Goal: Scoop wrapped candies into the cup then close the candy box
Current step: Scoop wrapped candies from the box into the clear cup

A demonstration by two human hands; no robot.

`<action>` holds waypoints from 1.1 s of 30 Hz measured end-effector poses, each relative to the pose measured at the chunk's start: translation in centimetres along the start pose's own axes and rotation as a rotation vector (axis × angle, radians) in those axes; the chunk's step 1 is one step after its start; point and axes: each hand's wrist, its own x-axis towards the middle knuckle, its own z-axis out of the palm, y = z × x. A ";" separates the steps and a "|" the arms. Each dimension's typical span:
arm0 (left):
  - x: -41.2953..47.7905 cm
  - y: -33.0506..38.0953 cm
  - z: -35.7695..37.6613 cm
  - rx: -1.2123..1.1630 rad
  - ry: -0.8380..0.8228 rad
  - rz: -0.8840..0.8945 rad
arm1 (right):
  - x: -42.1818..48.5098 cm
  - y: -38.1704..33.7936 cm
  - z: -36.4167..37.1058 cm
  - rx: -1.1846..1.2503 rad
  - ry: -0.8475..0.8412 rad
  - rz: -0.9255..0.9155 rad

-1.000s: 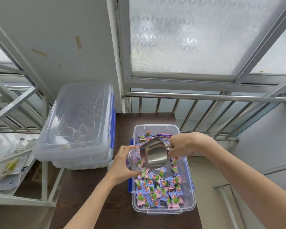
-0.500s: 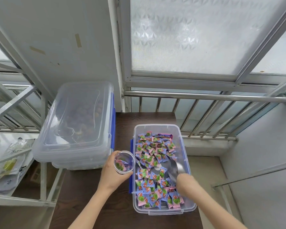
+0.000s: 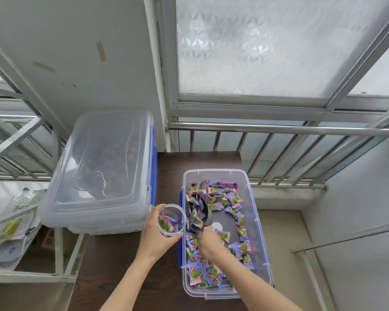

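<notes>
An open clear candy box [image 3: 257, 212] with blue latches sits on the dark table, holding several pink and blue wrapped candies [image 3: 231, 200]. My right hand [image 3: 209, 242] is inside the box, gripping the handle of a metal scoop [image 3: 206, 215] that lies pushed into the candies at the box's left side. A bare patch of the box floor shows in the middle. My left hand [image 3: 154, 236] holds a clear plastic cup [image 3: 171, 219] just left of the box, tilted toward me, with a few candies in it.
A larger closed clear box [image 3: 99, 173] with blue latches stands at the table's left, over another lid or box. A metal railing [image 3: 279, 131] and frosted window lie behind. A metal rack [image 3: 14, 221] with bags stands far left. The dark table [image 3: 112, 265] ends near the candy box's right side.
My right hand carried the scoop from over the cup down into the box, then pushed it forward and left through the candies. The cup moved left and slightly down.
</notes>
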 end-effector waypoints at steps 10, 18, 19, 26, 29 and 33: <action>0.1 -0.4 0.0 -0.043 -0.020 -0.017 | 1.3 3.3 -1.2 0.681 -0.129 0.087; 0.2 0.0 -0.4 -0.041 -0.057 0.005 | 0.0 5.5 -1.0 0.651 0.129 -0.022; 0.3 0.1 -0.5 -0.036 -0.064 0.012 | -0.4 5.8 -1.3 0.626 0.143 -0.044; 0.7 1.7 -1.3 0.038 -0.117 0.063 | -4.4 7.1 -6.0 0.460 0.158 -0.220; 0.8 2.2 -1.4 0.051 -0.131 0.075 | -6.3 6.8 -8.9 0.340 0.112 -0.286; 0.8 2.3 -1.5 0.071 -0.171 0.087 | -7.8 5.7 -11.7 0.137 -0.012 -0.316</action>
